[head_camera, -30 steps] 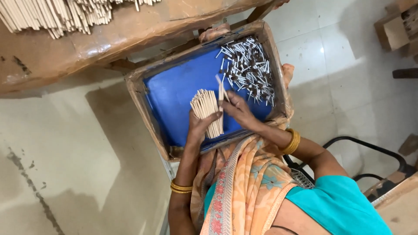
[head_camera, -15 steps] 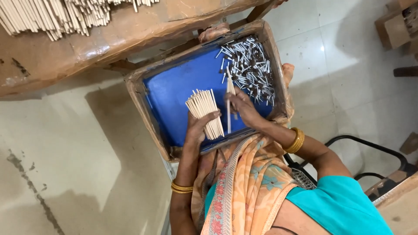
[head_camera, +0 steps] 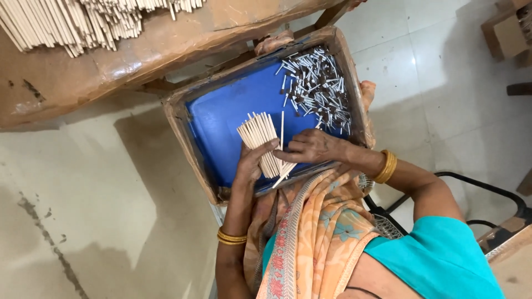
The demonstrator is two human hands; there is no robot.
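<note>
Overhead view as I read it from the head camera. The blue tray (head_camera: 221, 119) sits tilted inside a worn cardboard surround (head_camera: 180, 138), its raised rim closing the working area on all sides. The left hand (head_camera: 252, 166), at 6 o'clock of the tray, is closed around a fanned bundle of pale sticks (head_camera: 260, 138) that spreads toward 12 o'clock. The right hand (head_camera: 310, 152), just beside it at 3 o'clock, pinches a single stick (head_camera: 281, 133) held nearly upright, touching the bundle's lower end. I see open blue floor in the tray from 9 to 11 o'clock of the hands, the only free room inside the rim. At 1 o'clock a heap of small dark-tipped grey pieces (head_camera: 318, 91) fills the tray's far corner, near the right hand but apart from it. At 11 o'clock, beyond the tray, the brown bench (head_camera: 166, 44) carries a loose pile of long sticks (head_camera: 83, 22) and overhangs the tray's upper edge. Gold bangles (head_camera: 385, 166) ring the right wrist; an orange patterned cloth (head_camera: 310, 238) drapes below at 6 o'clock. Pale tiled floor (head_camera: 443, 72) lies at 3 o'clock, and a black metal frame (head_camera: 487, 191) stands at 4 o'clock.
</note>
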